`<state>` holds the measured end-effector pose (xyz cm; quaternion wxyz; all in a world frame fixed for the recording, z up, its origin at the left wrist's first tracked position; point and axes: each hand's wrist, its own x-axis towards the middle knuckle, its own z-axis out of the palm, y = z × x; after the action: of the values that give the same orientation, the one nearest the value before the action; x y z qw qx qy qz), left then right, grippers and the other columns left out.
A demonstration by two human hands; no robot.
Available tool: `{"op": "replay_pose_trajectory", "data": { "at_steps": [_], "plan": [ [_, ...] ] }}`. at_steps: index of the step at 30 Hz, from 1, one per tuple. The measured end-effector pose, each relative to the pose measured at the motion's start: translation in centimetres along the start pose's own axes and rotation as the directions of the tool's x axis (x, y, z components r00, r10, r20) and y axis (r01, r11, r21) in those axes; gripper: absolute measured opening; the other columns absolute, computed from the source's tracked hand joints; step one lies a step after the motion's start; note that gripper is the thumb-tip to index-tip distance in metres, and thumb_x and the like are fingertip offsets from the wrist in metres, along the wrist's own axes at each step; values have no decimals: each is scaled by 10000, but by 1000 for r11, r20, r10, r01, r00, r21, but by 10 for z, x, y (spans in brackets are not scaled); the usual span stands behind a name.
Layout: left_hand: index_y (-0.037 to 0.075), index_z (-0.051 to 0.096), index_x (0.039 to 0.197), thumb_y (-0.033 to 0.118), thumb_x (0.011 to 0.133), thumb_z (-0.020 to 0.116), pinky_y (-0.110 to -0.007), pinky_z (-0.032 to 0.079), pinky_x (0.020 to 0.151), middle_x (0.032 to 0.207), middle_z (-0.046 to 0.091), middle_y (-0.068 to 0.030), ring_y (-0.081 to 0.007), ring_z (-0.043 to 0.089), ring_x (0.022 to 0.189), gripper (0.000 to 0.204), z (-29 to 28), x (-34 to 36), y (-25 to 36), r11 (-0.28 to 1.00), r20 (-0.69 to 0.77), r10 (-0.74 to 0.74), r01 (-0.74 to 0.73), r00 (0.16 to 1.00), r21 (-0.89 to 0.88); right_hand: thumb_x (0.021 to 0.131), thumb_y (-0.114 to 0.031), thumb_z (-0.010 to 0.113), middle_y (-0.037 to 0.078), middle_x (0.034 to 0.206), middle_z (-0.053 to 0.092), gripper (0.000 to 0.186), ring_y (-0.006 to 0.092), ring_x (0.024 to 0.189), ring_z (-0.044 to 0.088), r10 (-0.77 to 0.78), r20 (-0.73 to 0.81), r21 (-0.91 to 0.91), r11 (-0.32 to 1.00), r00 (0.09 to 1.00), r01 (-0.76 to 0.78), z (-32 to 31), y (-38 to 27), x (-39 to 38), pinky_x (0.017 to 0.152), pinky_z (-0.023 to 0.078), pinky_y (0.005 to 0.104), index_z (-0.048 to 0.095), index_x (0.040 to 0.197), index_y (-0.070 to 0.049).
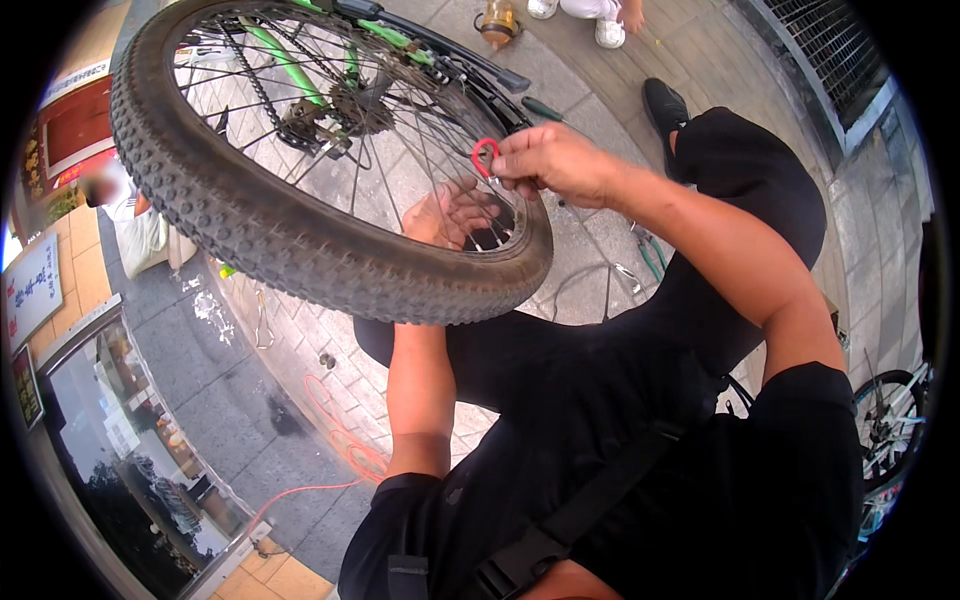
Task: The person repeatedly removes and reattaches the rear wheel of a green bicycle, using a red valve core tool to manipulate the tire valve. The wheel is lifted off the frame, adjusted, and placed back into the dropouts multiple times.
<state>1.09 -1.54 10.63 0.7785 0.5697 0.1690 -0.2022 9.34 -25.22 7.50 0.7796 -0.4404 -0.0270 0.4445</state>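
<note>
An upturned bicycle's wheel with a knobby black tire (250, 205) tilts in front of me, its spokes and rear cassette (362, 108) in sight. Between thumb and fingers, my right hand (556, 165) pinches a small red loop-shaped spoke wrench (484, 157) at the near right side of the rim. My left hand (450, 213) reaches up behind the tire and lies among the spokes by the rim. Its fingers are spread and hold nothing that I can see. The green bicycle frame (285, 65) extends beyond the wheel.
Green-handled pliers (653, 258) and a cable lie on the paving by my knee. A dark-handled tool (542, 108) is beyond the wheel, near an amber bottle (497, 24). An orange cord (345, 455) runs along the ground at left. A person (140, 215) sits far left; another's shoes (608, 33) show at top.
</note>
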Motion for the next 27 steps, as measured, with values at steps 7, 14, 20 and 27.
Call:
{"op": "replay_pose_trajectory", "data": {
  "at_steps": [7, 14, 20, 27],
  "plan": [
    [-80, 621, 1258, 462, 1066, 580, -397, 578, 864, 1079, 721, -157, -257, 709, 989, 576, 16, -13, 14, 999, -82, 33, -33, 996, -1, 942, -183, 759, 30, 807, 711, 164, 77, 612, 592, 181, 96, -2, 983, 979, -181, 34, -31, -28, 520, 419, 222, 757, 964, -20],
    [-46, 651, 1216, 422, 1059, 623, -329, 550, 843, 987, 698, -106, -175, 670, 930, 494, 40, -21, 28, 992, -203, 2, 24, 979, 125, 939, -191, 781, 50, 820, 707, 192, 65, 565, 539, 253, 133, 128, 954, 958, -269, 47, -27, -31, 462, 346, 234, 743, 908, -5],
    [1, 634, 1124, 422, 1059, 624, -268, 532, 693, 840, 645, -36, -97, 622, 775, 426, 25, -26, 14, 941, -311, 282, -197, 908, 276, 934, -175, 777, 50, 792, 703, 174, 60, 536, 503, 277, 91, 114, 951, 957, -286, 52, -32, -37, 460, 321, 237, 744, 890, -10],
    [-23, 631, 1233, 418, 1032, 660, -247, 581, 730, 1001, 721, -86, -135, 693, 818, 485, 14, -34, 18, 992, -83, 122, -118, 989, 54, 913, -177, 776, 27, 701, 641, 191, 56, 496, 444, 368, 97, -30, 930, 925, -366, 48, -32, -31, 446, 293, 238, 711, 814, -28]
  ]
}}
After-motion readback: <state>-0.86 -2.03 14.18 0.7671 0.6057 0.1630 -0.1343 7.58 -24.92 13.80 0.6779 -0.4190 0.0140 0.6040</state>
